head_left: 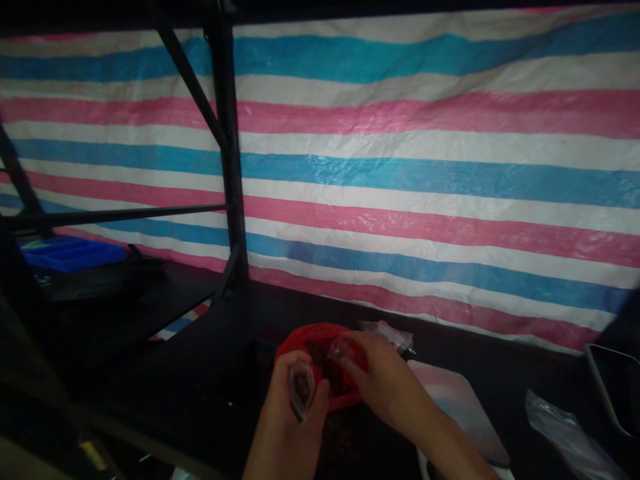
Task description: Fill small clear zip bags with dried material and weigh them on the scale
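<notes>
My left hand (295, 413) is closed around a small clear plastic bag (301, 390), whose open mouth faces up and shows dark bits inside. Just beyond it lies a red plastic container or bag (320, 328) with loose dark brown pieces (333, 375) in it. My right hand (375, 367) reaches over the red rim from the right. Its fingers are pinched on a clear plastic piece (340, 348) above the dark pieces; the exact kind is too dim to make out.
Right of the red container sits a flat, shiny silver device (460, 407), with clear plastic packets (387, 333) behind it. Farther right are a clear plastic bag (570, 433) and a dark framed device (615, 387). A black post (230, 147) and blue tray (73, 253) stand left.
</notes>
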`<state>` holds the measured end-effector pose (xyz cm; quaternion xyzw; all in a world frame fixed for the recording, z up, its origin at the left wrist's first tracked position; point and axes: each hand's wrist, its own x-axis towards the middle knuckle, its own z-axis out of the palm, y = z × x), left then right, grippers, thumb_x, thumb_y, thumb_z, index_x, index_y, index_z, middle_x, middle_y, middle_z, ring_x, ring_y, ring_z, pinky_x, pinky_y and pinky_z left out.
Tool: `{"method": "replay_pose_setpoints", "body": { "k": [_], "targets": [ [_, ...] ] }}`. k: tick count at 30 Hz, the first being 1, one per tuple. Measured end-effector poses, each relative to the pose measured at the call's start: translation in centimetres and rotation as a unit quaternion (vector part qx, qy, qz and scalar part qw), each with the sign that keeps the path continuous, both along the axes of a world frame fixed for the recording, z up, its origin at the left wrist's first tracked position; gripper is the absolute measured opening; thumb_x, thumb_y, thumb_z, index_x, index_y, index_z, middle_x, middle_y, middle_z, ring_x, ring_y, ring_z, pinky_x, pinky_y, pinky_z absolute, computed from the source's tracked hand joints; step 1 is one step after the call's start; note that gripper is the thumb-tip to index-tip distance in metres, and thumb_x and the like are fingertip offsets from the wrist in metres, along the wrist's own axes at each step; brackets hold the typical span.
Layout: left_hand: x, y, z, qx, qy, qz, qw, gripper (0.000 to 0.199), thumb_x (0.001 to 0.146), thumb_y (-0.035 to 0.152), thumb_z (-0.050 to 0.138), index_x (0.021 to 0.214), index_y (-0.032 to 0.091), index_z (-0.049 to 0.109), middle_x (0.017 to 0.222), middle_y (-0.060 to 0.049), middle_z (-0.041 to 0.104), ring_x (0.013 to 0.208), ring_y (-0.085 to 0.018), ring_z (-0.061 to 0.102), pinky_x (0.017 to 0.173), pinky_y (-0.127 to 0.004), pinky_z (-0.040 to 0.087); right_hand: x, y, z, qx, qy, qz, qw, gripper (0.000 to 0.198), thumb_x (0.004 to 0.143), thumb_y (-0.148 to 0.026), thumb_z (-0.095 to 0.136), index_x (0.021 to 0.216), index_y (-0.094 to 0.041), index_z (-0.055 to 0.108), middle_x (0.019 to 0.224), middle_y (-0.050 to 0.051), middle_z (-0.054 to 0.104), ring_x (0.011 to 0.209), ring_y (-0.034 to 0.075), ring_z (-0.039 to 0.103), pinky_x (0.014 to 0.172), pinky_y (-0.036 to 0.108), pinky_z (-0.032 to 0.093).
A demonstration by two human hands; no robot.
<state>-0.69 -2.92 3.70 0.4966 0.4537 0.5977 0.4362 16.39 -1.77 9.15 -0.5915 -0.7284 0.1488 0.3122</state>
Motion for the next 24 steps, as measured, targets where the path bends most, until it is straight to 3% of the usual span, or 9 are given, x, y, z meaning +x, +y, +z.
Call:
{"method": "replay_pose_setpoints", "body": {
  "k": [2, 5, 9, 13, 17, 24],
  "targets": [
    [-0.6, 0.4, -0.2, 0.024, 0.01, 0.002, 1.0, 0.035, 0.077, 0.037, 0.078, 0.105, 0.027, 0.059, 0.091, -0.001, 0.063, 0.081, -0.021, 0.063, 0.075, -0.03, 0.055, -0.2, -0.2, 0.0, 0.014, 0.006, 0.007, 1.0, 0.037, 0.096, -0.018, 0.063, 0.131, -0.023, 0.073, 0.13, 0.012, 0.074, 0.126, 0.03, 0.066, 0.112, 0.046, 0.047],
    [0.1, 1.0, -0.1, 0.059, 0.054, -0.004, 0.997, 0.044, 0.079, 0.028, 0.074, 0.118, 0.027, 0.055, 0.104, -0.004, 0.062, 0.093, -0.023, 0.065, 0.083, -0.035, 0.056, 0.1, -1.9, 0.3, 0.043, 0.098, 0.007, 0.994, 0.034, 0.097, -0.02, 0.064, 0.128, -0.027, 0.074, 0.134, 0.008, 0.073, 0.129, 0.026, 0.064, 0.113, 0.041, 0.047],
    [3.8, 1.1, 0.2, 0.12, 0.112, -0.035, 0.986, 0.06, 0.077, 0.013, 0.064, 0.133, 0.026, 0.047, 0.122, -0.01, 0.057, 0.111, -0.028, 0.063, 0.094, -0.043, 0.054, 0.8, -4.6, 0.1, -0.005, 0.232, 0.006, 0.973, 0.022, 0.089, -0.023, 0.074, 0.11, -0.029, 0.079, 0.114, 0.001, 0.08, 0.106, 0.023, 0.074, 0.097, 0.032, 0.055],
    [7.2, 1.0, 0.1, 0.196, 0.176, -0.016, 0.965, 0.059, 0.08, 0.009, 0.056, 0.137, 0.022, 0.046, 0.124, -0.013, 0.054, 0.115, -0.031, 0.059, 0.096, -0.048, 0.052, 1.9, -5.7, -0.7, 0.043, 0.287, -0.042, 0.956, 0.011, 0.09, -0.025, 0.07, 0.095, -0.027, 0.079, 0.089, 0.0, 0.079, 0.084, 0.02, 0.073, 0.078, 0.026, 0.056],
    [8.8, 0.5, -0.2, 0.219, 0.228, -0.044, 0.948, 0.058, 0.084, 0.008, 0.054, 0.14, 0.022, 0.044, 0.123, -0.013, 0.054, 0.115, -0.032, 0.057, 0.094, -0.048, 0.05, 3.6, -6.7, -0.9, 0.067, 0.281, -0.05, 0.956, 0.013, 0.091, -0.026, 0.068, 0.093, -0.026, 0.08, 0.086, 0.0, 0.079, 0.081, 0.019, 0.072, 0.074, 0.024, 0.055],
    [10.6, -0.6, -0.5, 0.206, 0.233, -0.044, 0.949, 0.053, 0.091, 0.013, 0.053, 0.141, 0.021, 0.041, 0.119, -0.013, 0.055, 0.109, -0.03, 0.061, 0.094, -0.048, 0.051, 5.5, -8.0, -0.2, 0.106, 0.21, -0.073, 0.969, 0.011, 0.084, -0.023, 0.074, 0.09, -0.027, 0.083, 0.087, 0.0, 0.079, 0.08, 0.019, 0.071, 0.077, 0.025, 0.054]
  ]
}}
